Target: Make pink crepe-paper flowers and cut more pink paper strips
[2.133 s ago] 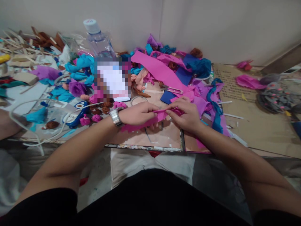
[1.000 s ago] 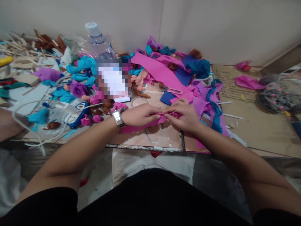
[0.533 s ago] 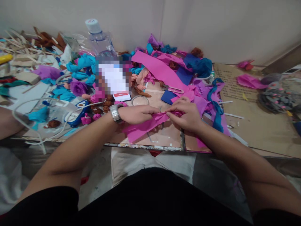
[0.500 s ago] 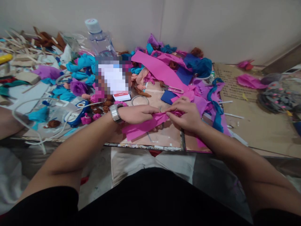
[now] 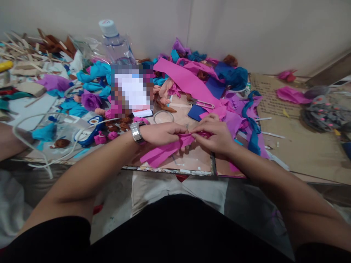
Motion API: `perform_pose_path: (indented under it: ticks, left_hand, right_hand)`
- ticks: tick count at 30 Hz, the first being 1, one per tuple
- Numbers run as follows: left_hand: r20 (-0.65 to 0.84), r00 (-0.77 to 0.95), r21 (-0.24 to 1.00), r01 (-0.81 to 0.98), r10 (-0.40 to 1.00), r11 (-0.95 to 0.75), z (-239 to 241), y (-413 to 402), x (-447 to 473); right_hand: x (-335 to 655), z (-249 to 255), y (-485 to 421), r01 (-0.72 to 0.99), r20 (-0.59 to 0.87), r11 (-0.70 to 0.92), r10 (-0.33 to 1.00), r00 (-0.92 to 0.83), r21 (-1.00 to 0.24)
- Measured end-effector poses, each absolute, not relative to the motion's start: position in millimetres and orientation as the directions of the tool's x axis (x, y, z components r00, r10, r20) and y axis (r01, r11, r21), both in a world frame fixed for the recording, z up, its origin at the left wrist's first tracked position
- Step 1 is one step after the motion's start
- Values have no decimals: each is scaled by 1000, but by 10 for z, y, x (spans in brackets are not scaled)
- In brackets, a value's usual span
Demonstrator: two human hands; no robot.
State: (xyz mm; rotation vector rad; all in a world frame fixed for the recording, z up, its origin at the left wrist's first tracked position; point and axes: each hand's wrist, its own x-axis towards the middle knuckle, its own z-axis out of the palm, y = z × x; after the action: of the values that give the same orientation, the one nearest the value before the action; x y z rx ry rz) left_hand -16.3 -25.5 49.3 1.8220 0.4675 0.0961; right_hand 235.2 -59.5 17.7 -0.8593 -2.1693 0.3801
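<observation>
A strip of pink crepe paper (image 5: 164,151) is pinched between my two hands, its loose end hanging down to the left over the table. My left hand (image 5: 166,133), with a metal-banded watch (image 5: 136,133) on the wrist, is closed on the gathered upper edge. Close beside it, my right hand (image 5: 215,135) grips the same edge between thumb and fingers, and the fingertips nearly meet. Small thread snips (image 5: 201,103) lie just beyond my hands on a wide pink strip (image 5: 186,80). A clear ring (image 5: 163,117) rests behind my left hand.
Crumpled blue, purple and brown paper pieces crowd the back. A phone (image 5: 131,91), pixelated over, leans near a clear bottle (image 5: 117,47). A white cable (image 5: 24,142) loops at the left, by wooden sticks (image 5: 24,51). Cardboard (image 5: 285,146) covers the right side. Someone's limb (image 5: 12,142) shows at the left edge.
My right fingers have shifted slightly left along the pink strip, toward my left hand. More of the edge is gathered, and the loose end hangs a little lower.
</observation>
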Motion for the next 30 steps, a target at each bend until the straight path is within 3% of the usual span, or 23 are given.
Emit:
perform_pose_path:
  ticks: [3, 10, 16, 19, 21, 26, 30]
  left_hand:
    - [-179, 913, 939, 269, 366, -213, 495, -266, -149]
    - [-155, 841, 895, 341, 518, -286, 506, -273, -93]
    - [-204, 852, 969, 247, 481, -27, 467, -317, -64]
    - [-185, 858, 980, 197, 480, 25, 439, -324, -65]
    - [-163, 854, 977, 208, 494, -37, 430, -308, -68]
    - [-62, 817, 854, 341, 574, -393, 428, -255, -72]
    - [24, 794, 789, 358, 608, -499, 428, -283, -73]
  right_hand:
    - [2348, 177, -595, 447, 553, 737, 676, -487, -507]
    - [2342, 189, -591, 430, 578, 765, 644, -501, -480]
    - [2351, 180, -580, 438, 610, 795, 605, -512, -420]
    - [2352, 187, -583, 443, 611, 797, 601, -515, -411]
    - [2353, 189, -586, 451, 611, 796, 602, -514, -404]
    - [2357, 175, -583, 480, 602, 786, 612, -514, -389]
    - [2349, 182, -583, 498, 581, 763, 641, -501, -413]
